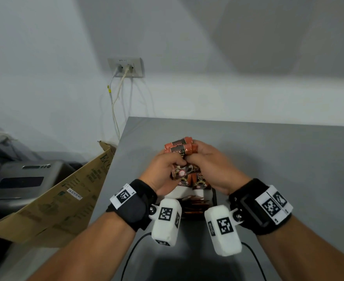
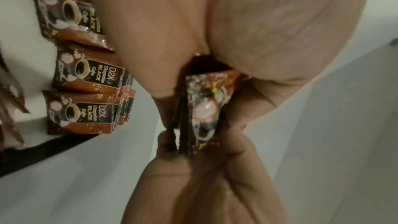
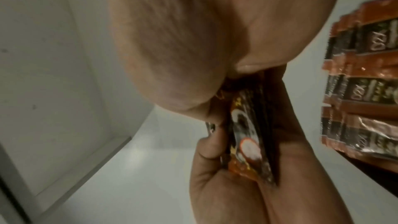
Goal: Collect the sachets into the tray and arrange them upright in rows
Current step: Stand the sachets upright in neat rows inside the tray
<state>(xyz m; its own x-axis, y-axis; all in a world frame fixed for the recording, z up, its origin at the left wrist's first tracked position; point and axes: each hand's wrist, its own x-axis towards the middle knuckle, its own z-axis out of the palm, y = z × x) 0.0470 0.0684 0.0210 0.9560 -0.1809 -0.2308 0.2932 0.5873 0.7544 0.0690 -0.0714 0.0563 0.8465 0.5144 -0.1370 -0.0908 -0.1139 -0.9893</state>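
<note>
Both hands hold one stack of brown-and-orange coffee sachets (image 1: 178, 150) between them, just above the far end of the tray (image 1: 214, 197). My left hand (image 1: 172, 162) grips the stack from the left with curled fingers, and my right hand (image 1: 197, 157) grips it from the right. Seen edge-on in the wrist views, the held stack (image 2: 202, 108) (image 3: 247, 134) is pinched between thumbs and fingers. Several sachets (image 1: 200, 181) stand upright in rows (image 2: 86, 77) (image 3: 366, 74) inside the tray, which my wrists and the cameras largely hide.
The grey table (image 1: 288, 159) ends at its left edge close to my left arm. Past that edge leans a cardboard box (image 1: 55, 199), with a grey device (image 1: 23, 179) behind it. A wall socket with cables (image 1: 126, 67) is above. Black cables (image 1: 134, 250) trail on the table.
</note>
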